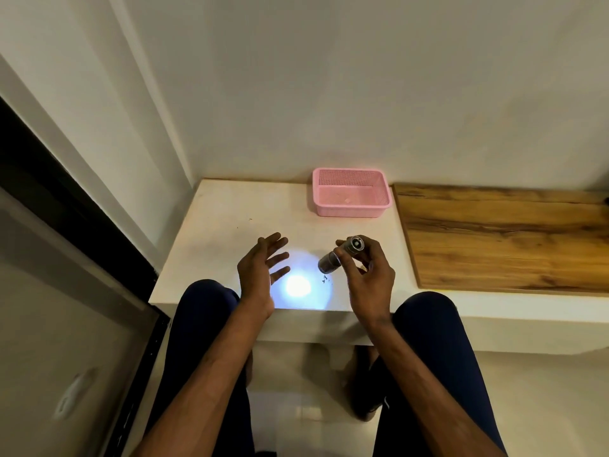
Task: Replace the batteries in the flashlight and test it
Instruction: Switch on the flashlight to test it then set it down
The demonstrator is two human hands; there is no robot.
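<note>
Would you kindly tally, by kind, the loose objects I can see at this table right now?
Flashlight, lit, held in the right hand: 1
Pink basket on the white table: 1
Wooden board at the right: 1
Total: 3

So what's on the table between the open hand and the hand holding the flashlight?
In the head view, only the flashlight's bright light spot on the white table, plus a few tiny dark specks, lies between the left hand and right hand.
</note>
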